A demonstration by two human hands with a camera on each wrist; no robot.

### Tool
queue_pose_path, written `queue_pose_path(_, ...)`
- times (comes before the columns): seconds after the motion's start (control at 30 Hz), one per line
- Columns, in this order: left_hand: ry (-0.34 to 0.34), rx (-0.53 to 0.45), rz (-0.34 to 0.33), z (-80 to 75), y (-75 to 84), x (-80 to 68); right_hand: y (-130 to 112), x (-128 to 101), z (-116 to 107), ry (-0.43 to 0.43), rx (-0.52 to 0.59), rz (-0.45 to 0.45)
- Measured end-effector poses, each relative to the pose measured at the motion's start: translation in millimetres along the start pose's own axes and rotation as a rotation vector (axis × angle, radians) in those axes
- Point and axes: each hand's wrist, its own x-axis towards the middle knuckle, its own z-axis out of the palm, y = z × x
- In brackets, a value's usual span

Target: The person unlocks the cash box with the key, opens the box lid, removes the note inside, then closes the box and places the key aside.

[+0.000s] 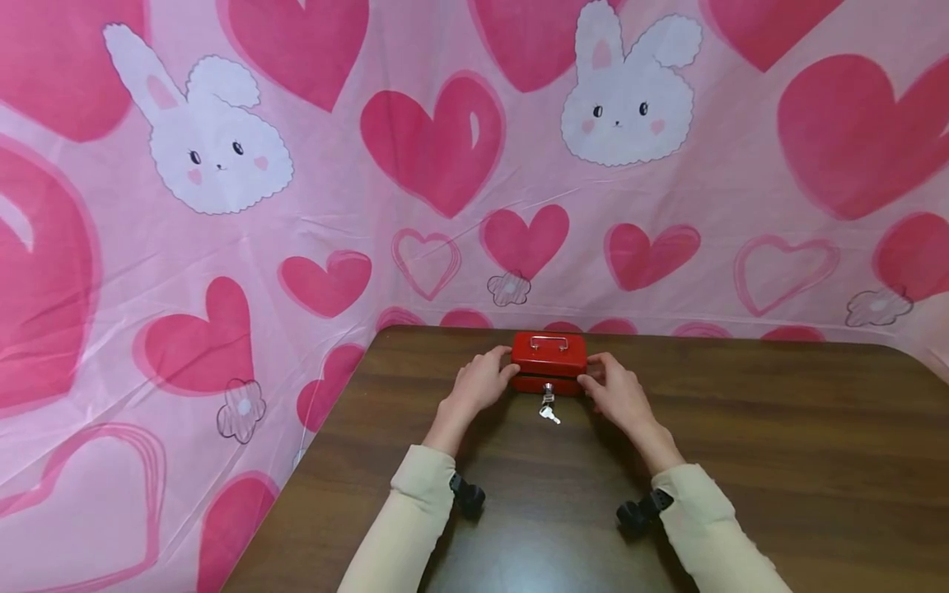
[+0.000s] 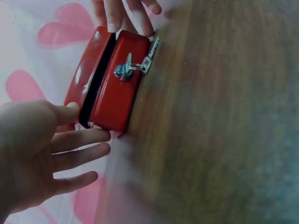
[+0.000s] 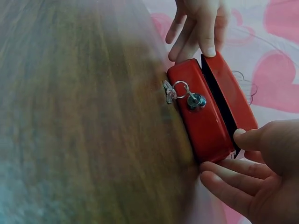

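Reaching forward over the dark-brown wood-grain desk [image 1: 801, 428]: two cream long sleeves [image 1: 400, 527], black wrist camera [image 1: 469, 497] on the left one, matching black camera [image 1: 639, 515] on the right. Forearms converge, palms roughly facing each other. Left hand [image 1: 476, 383] at the left end of the small red metal cash box [image 1: 530, 385]: thumb on the lid's front corner, forefinger at its end, pinching that corner; other fingers straight, spread by the base. Right hand [image 1: 621, 397] mirrors it at the right end: same thumb-and-forefinger pinch, rest straight.

Silver keys [image 1: 549, 414] on a wire ring hang from the round silver lock [image 3: 196, 101], which faces the person. Box is upright near the desk's far edge, long axis left-right, about parallel to that edge. Red lid [image 1: 549, 362] ajar, dark gap along the front; silver bar handle [image 1: 549, 338] on top follows the long axis. Behind: pink heart-and-rabbit cloth [image 1: 437, 140].
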Motion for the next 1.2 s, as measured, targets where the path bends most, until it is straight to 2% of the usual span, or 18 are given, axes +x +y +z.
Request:
queue_pose_path(0.17,0.004,0.032,0.009,-3.6,1.8,1.8,-4,-1,-1,0.032,-0.083,-0.009)
queue_pose_path(0.3,0.020,0.018,0.031,-4.5,3.0,3.7,-7,0,-3,0.082,-0.139,-0.021)
queue_pose_path(0.57,0.064,-0.147,0.072,-5.6,4.1,7.3,-9,4,-3,0.135,-0.073,-0.054)
queue_pose_path(0.7,0.104,-0.208,0.093,-5.2,6.2,8.4,-10,5,-3,0.190,-0.030,-0.071)
queue_pose_path(0.87,0.149,-0.309,0.086,-5.0,9.8,9.6,-13,10,-4,0.264,0.001,-0.090)
queue_pose_path(1.2,0.214,-0.416,0.087,-4.3,8.8,17.5,-20,19,-8,0.222,0.034,-0.094)
